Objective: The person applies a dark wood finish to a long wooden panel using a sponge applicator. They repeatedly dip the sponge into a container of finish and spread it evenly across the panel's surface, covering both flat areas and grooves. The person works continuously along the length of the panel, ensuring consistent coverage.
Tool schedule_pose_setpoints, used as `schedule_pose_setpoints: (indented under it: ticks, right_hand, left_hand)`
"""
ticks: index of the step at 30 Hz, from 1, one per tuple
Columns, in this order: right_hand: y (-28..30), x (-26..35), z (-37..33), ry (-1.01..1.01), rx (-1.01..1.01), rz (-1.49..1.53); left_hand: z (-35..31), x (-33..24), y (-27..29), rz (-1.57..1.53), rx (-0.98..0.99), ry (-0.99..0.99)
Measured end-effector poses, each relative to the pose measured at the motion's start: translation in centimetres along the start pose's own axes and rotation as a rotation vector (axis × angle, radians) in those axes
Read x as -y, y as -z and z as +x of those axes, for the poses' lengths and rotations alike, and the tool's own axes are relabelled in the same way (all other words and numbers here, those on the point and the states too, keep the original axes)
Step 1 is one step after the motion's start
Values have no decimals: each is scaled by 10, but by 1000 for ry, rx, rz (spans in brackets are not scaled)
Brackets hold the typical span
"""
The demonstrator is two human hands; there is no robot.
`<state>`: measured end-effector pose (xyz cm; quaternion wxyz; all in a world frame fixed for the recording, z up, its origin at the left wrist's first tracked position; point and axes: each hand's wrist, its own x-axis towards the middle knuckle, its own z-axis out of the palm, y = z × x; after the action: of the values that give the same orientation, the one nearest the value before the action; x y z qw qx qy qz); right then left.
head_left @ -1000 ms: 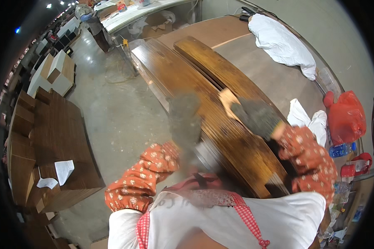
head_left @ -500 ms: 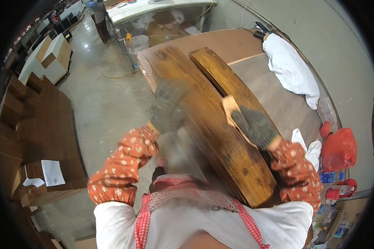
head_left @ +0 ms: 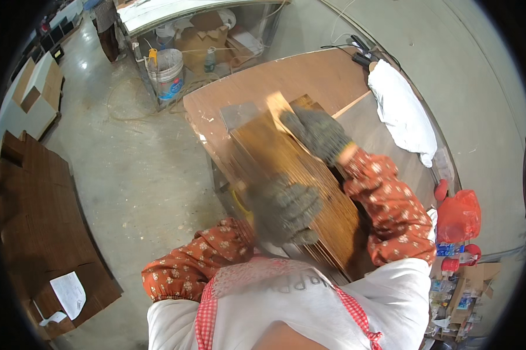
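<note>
My right hand [head_left: 321, 135], in a dark grey knit glove, is closed around a flat pale-tan strip [head_left: 279, 107]. The strip lies along the far part of the brown, grooved wooden boards [head_left: 338, 219], beside the gap between them. I cannot tell exactly what the strip is. My left hand [head_left: 287, 211], gloved the same way and partly blurred, lies over the boards' nearer left side. Its fingers are stretched out across the grain, with no object showing in them. A second narrow board [head_left: 308, 102] shows just past my right hand.
The brown worktable [head_left: 245, 81] carries a small grey flat piece [head_left: 238, 115] and a white cloth-like bundle [head_left: 400, 108]. A red plastic bag [head_left: 459, 217] sits at the right. Beyond the table stands a white bucket [head_left: 166, 76]. Large brown panels [head_left: 41, 204] stand at the left.
My right hand has moved with the tan strip toward the boards' far end. The left hand came from beyond the boards' left edge onto them. The view has shifted too.
</note>
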<state>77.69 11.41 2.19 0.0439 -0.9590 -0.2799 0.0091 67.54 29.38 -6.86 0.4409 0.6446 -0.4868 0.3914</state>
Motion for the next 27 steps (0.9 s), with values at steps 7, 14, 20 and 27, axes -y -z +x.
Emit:
schedule_pose_setpoints:
  ticks: [7,14,20,27]
  right_hand:
    - [36,30,77,-193,-49,14]
    - [48,63,37,20,-41,-165]
    - [44,45,92,-87,91,-114]
    - [55,103,60,428,-16,-327]
  left_hand:
    - [8,-2,7,30,151,-83]
    - [13,-6,5,-89,49,-160]
    - [13,-4,14,-97,186,-211]
    - [12,-7,14,-41,62,-129]
